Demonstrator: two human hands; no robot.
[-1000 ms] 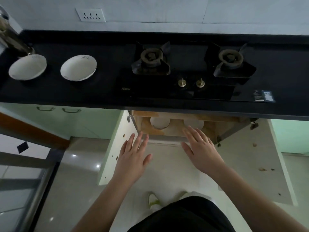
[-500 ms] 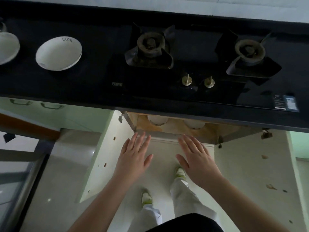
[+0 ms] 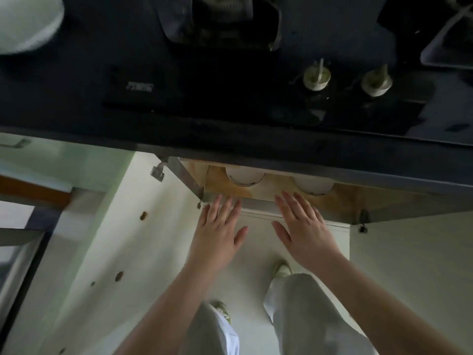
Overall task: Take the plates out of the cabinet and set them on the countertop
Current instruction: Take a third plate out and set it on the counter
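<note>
Dark countertop filled the top of the view, much closer than half a second before, with the hob's two brass knobs now large and only the lower edge of the left burner showing. Of the two white plates already out on the counter, just one remained in sight, cut off at the top-left corner; the other had slid out of frame. Below the counter edge the cabinet stood open, its left door swung wide, and two white plates sat side by side on the wooden shelf inside, the left one and the right one, each half hidden under the counter lip. Both hands had crept up toward them. The left hand was flat and spread, fingertips over the front rail of the cabinet, short of the left plate. The right hand was spread too, holding nothing, its fingertips over the shelf's front edge just below the right plate; whether they touched it could not be told. Pale trousers and shoes showed on the floor beneath.
</note>
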